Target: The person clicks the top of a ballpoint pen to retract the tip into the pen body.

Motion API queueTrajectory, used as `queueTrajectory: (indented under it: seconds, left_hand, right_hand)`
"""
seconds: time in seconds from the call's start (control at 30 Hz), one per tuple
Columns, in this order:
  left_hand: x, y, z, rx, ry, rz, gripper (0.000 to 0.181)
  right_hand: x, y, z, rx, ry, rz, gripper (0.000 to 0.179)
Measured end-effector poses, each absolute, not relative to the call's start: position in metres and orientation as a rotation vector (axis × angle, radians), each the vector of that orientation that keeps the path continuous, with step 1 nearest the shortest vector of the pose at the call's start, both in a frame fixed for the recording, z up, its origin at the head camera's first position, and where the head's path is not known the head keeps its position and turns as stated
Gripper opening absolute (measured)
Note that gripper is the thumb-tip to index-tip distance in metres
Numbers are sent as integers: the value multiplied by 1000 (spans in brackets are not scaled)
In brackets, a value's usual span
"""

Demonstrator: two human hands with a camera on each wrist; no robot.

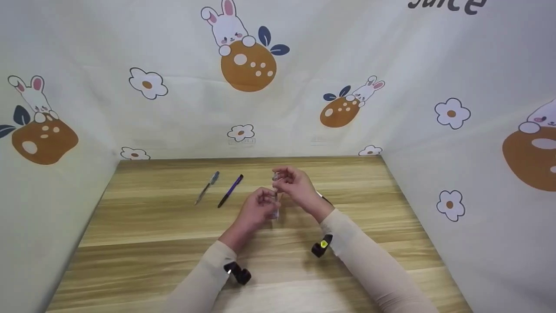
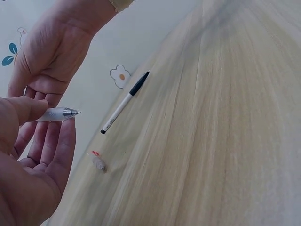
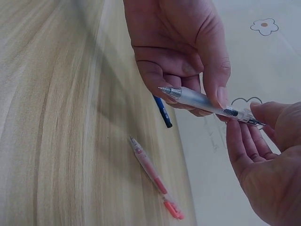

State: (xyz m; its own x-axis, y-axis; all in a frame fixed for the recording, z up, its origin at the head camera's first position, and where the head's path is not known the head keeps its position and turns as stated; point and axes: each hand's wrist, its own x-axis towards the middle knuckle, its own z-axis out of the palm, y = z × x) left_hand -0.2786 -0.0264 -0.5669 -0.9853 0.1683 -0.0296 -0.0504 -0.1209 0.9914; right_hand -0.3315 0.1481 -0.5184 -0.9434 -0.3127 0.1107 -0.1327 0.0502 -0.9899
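Observation:
A frosted clear click pen point(image 3: 200, 100) with a bare metal tip is held in the air between both hands. My left hand point(image 1: 260, 206) pinches its barrel between thumb and fingers, and the tip pokes out past them, as the pen point(image 2: 56, 114) shows in the left wrist view. At the opposite end, the right hand point(image 1: 295, 184) has thumb and fingertips on the clear part with dark pieces inside. The right hand point(image 3: 273, 160) partly covers that end. Below them on the table lies a pink pen point(image 3: 153, 169), mostly hidden in the head view.
Left of the hands lie a clear pen with a bluish end point(image 1: 207, 188) and a purple and black pen point(image 1: 230, 191). A white pen with a black cap point(image 2: 124, 106) lies beyond the right wrist. Patterned curtain walls point(image 1: 186, 117) border the wooden table point(image 1: 143, 226).

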Motion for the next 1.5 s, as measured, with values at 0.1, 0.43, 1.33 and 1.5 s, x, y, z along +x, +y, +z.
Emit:
queueTrajectory:
  seconds: [0.1, 0.43, 1.33, 1.5]
  left_hand:
    - [-278, -26, -566, 134, 1985, 2261, 28]
    - [-278, -26, -564, 174, 2069, 2251, 26]
    - [-285, -52, -567, 182, 2703, 1780, 25]
    - [-285, -56, -565, 171, 2799, 1672, 24]
  right_hand:
    - [-332, 148, -519, -472, 2175, -2032, 34]
    - [-332, 146, -517, -471, 2178, -2045, 39]
    - [-340, 126, -542, -353, 2079, -2218, 41]
    - [-340, 120, -545, -320, 2059, -2243, 43]
